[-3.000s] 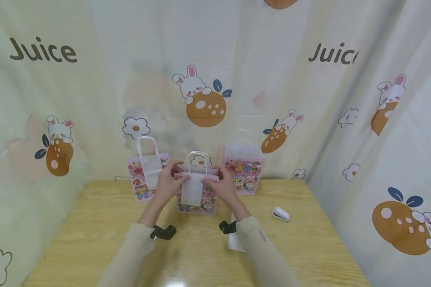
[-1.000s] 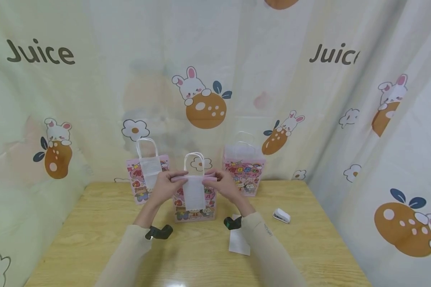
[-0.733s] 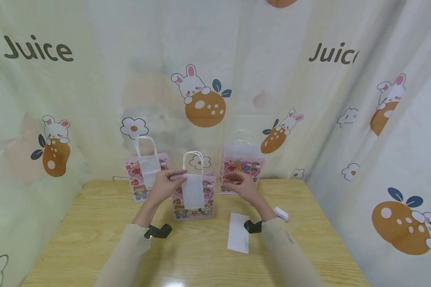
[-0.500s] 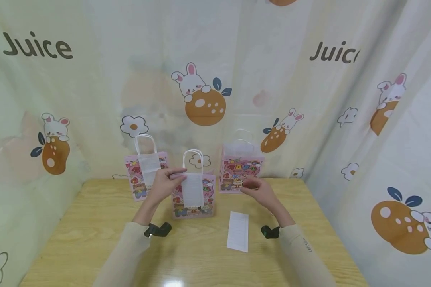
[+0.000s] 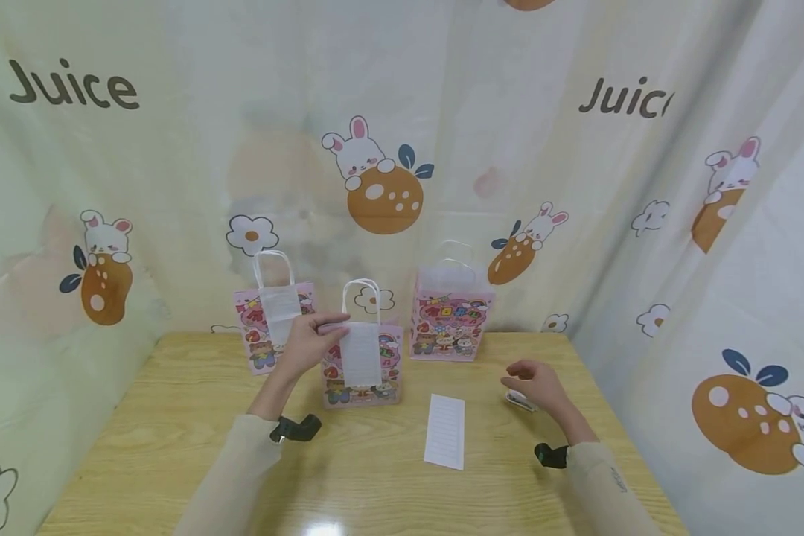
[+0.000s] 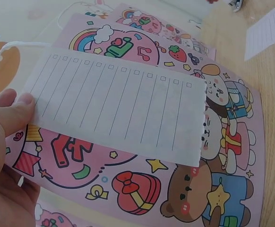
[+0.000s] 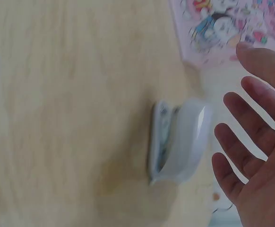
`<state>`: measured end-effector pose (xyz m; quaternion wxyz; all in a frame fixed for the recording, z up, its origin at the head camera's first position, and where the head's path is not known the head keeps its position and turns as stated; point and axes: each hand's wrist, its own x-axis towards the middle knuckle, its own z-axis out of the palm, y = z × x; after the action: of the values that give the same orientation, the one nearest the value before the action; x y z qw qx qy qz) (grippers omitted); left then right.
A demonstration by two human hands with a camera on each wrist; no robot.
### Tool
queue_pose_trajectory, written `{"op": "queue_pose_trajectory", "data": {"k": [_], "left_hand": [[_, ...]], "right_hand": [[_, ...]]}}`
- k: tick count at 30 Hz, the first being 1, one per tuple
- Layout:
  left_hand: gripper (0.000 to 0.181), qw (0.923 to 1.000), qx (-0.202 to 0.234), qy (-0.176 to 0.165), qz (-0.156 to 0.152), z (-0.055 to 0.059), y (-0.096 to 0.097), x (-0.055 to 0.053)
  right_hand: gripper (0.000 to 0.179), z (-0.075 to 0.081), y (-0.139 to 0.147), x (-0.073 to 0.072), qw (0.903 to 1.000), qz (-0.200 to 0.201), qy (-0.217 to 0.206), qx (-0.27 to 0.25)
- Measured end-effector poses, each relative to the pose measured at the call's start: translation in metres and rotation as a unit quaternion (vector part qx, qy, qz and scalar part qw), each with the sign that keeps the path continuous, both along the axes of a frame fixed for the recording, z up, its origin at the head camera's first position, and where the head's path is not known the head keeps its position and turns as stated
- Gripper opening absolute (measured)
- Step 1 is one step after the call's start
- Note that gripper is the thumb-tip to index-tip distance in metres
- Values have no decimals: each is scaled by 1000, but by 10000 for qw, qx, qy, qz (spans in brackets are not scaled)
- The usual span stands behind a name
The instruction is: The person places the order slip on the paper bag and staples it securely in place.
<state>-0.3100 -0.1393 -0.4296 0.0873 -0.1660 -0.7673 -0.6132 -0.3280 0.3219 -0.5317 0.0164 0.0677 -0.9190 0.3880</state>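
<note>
"Where does the stapler (image 7: 189,142) lie from the right hand (image 5: 541,383)?"

"On the worktop (image 5: 375,484), right of centre in the head view, partly hidden beneath that hand. In the right wrist view it's mid-frame, just left of the fingertips, a gap showing between. Its long axis runs near enough top to bottom there, roughly crosswise to the fingers."

"Is the right hand holding anything?"

"No, its fingers are apart and loose. It's much the nearer; the left hand (image 5: 307,346) is left of centre, pinching the top of the middle paper bag (image 5: 391,368), thumb on the edge of the hanging slip (image 5: 360,353)."

"Any writing?"

"'Juice' at upper left of the curtain (image 5: 522,141); at upper right its last letter is cut off. The bag has colourful characters I can't read surely. The slip shows ruled lines and little boxes, no words. The right sleeve (image 5: 603,487) carries a small label, too tiny to read."

"Brand on the stapler?"

"None that I can see."
</note>
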Motion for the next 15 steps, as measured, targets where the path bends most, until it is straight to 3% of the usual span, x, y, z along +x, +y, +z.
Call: {"op": "queue_pose_trajectory", "data": {"k": [9,15], "left_hand": [[23,10000,8,-41,-67,2,0,-1],[26,9999,111,-101,-61,-21,-4,-18]], "right_hand": [[45,-23,24,8,9996,-153,-243,-36],[46,-34,28,7,9992,-194,-222,-260]]}}
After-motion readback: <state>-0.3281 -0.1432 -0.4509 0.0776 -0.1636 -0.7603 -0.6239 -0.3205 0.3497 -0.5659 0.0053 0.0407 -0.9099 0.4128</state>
